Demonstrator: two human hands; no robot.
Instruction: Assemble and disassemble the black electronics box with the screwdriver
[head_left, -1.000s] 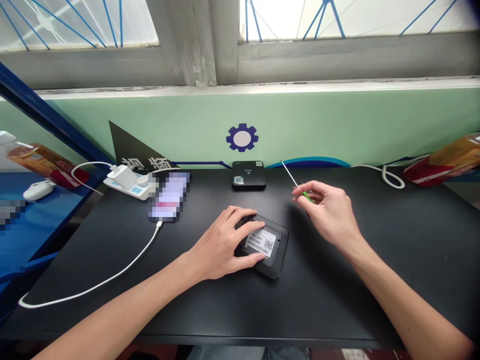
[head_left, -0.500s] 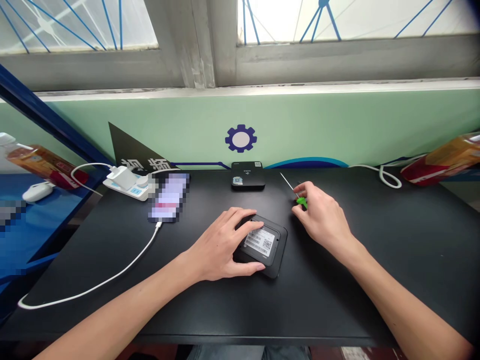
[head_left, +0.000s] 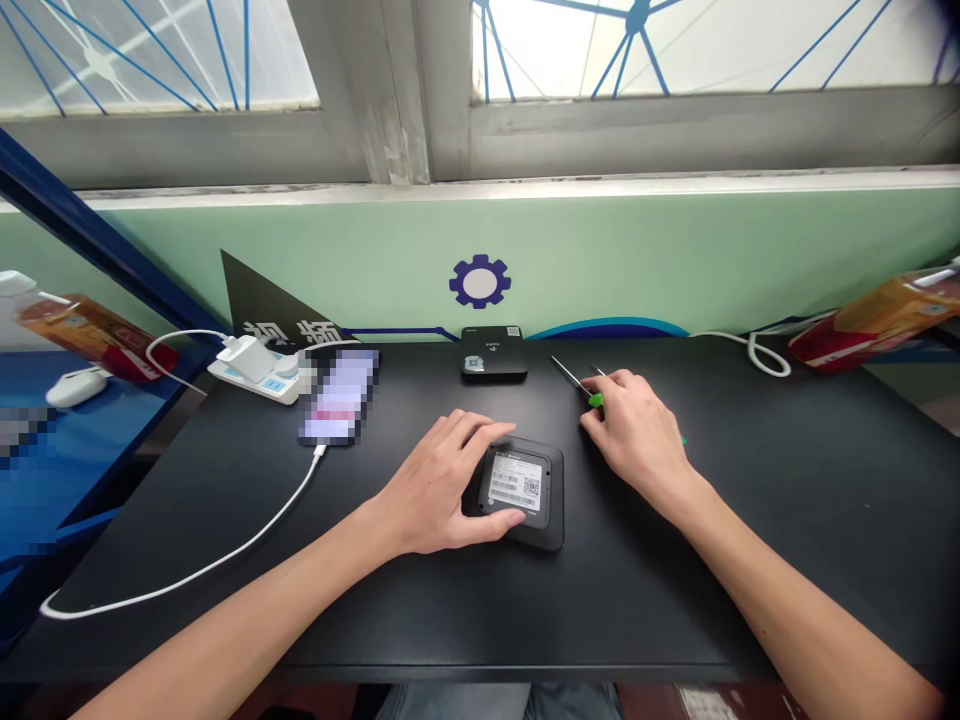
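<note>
A black square set-top box (head_left: pixel 555 500) lies on the desk with its labelled underside up. My left hand (head_left: pixel 442 490) spans its left part, fingers at the far edge and thumb over the near side of the label. To the right, my right hand (head_left: pixel 637 430) is low over the desk, thumb and fingers closed around a screwdriver (head_left: pixel 571 376) with a thin metal shaft and a green handle. A second thin shaft tip (head_left: pixel 598 370) shows beyond the fingers, and a bit of green (head_left: pixel 683 440) appears behind the hand; most of it is hidden.
Another black box (head_left: pixel 493 355) stands by the green wall. On the left are a phone (head_left: pixel 341 395) on a white cable, a power strip (head_left: pixel 277 385) with a charger, and a drink bottle (head_left: pixel 97 335). Another bottle (head_left: pixel 870 320) lies at the right beside a looped white cable (head_left: pixel 769 362).
The box under my left hand has turned slightly, and my index finger has shifted off the label towards the far edge. My right hand has lowered the screwdriver towards the desk.
</note>
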